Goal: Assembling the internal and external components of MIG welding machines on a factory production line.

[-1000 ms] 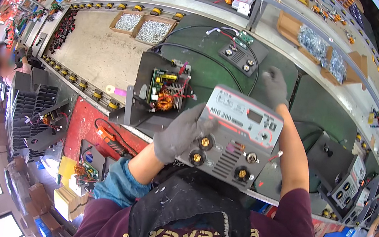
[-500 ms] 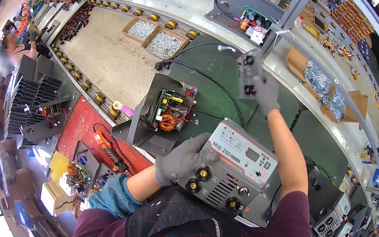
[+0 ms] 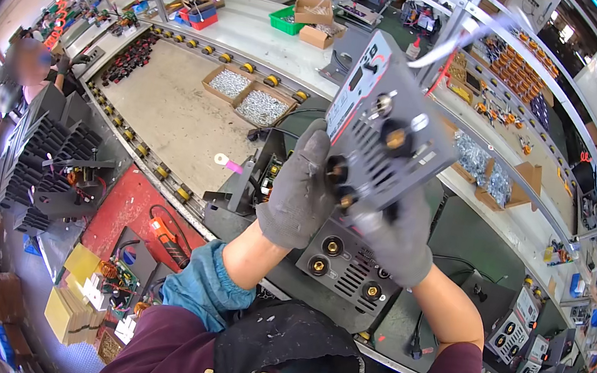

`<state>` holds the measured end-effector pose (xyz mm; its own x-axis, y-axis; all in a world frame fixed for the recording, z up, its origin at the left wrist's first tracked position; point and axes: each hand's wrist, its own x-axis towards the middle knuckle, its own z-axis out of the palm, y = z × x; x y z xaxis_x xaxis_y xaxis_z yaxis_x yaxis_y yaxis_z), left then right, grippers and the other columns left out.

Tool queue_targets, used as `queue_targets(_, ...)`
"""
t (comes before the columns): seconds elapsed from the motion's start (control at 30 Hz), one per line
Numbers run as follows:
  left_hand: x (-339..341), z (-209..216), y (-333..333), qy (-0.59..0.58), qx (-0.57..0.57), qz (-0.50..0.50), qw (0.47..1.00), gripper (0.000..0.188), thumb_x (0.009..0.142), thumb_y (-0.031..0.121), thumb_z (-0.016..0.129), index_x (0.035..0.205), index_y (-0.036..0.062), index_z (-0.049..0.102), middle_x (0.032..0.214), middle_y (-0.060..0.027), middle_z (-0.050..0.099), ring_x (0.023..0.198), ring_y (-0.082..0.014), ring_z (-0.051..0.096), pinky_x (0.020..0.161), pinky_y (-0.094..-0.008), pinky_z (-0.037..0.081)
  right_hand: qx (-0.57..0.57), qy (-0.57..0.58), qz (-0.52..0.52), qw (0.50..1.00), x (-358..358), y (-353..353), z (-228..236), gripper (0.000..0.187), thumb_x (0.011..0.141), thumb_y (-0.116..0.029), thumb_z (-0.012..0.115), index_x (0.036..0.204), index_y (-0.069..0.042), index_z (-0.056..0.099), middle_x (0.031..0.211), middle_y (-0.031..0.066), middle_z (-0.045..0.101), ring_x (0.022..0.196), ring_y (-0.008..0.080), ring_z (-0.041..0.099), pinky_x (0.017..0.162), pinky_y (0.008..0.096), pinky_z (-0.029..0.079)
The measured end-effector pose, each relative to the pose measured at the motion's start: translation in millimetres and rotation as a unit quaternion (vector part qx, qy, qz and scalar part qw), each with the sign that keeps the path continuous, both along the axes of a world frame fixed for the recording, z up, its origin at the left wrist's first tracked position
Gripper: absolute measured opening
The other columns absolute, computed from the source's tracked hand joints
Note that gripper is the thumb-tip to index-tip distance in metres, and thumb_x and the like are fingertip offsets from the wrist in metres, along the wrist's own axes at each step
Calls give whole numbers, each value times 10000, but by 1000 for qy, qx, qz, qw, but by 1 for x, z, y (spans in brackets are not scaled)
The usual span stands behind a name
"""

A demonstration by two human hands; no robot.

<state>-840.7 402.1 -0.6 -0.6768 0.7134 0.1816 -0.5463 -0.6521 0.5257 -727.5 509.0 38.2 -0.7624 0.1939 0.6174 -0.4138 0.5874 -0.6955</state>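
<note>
Both gloved hands hold up a grey welding machine front panel (image 3: 384,149), tilted, with round sockets, vent slots and a red-striped label face. My left hand (image 3: 293,197) grips its left side, fingers pointing up along the edge. Under its lower right part, my right hand (image 3: 406,236) is closed on it, the fingers partly hidden. Below the hands, a second front panel (image 3: 352,266) of like kind lies on the dark green bench, partly covered by my right hand. To the left, an open machine chassis with a circuit board (image 3: 270,171) is mostly hidden behind my left hand.
Cardboard boxes of small metal parts (image 3: 260,107) stand beyond the hands. An orange power tool (image 3: 167,240) lies on the red surface at left. Finished-looking machines (image 3: 515,328) stand at right. A metal upright (image 3: 462,26) rises ahead. Another person (image 3: 29,65) is at far left.
My right hand has come back toward me with the panel, which has turned to show its sockets. My left hand has left the lower panel and moved up onto the raised one.
</note>
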Motion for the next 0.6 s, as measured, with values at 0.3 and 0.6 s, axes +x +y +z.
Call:
queue_targets(0.3,-15,5,-68,52,-20,64,996,446,950,248,494,1338,34,438,1161,-87,595,982,-161,610,841,-336,525,-242,-107,249,932,-36,-21,23,982,765,-408,766,1456,-29,180,1252,163,472,910,183,557,811,327,491)
queue_targets(0.6,-85,14,-148,242,-334,197,889,466,914,137,544,1333,-43,450,1077,-152,626,921,-166,622,797,-270,513,-299,-177,223,911,-49,-29,11,640,844,-293,658,1367,-21,409,1167,139,554,875,157,588,736,291,522)
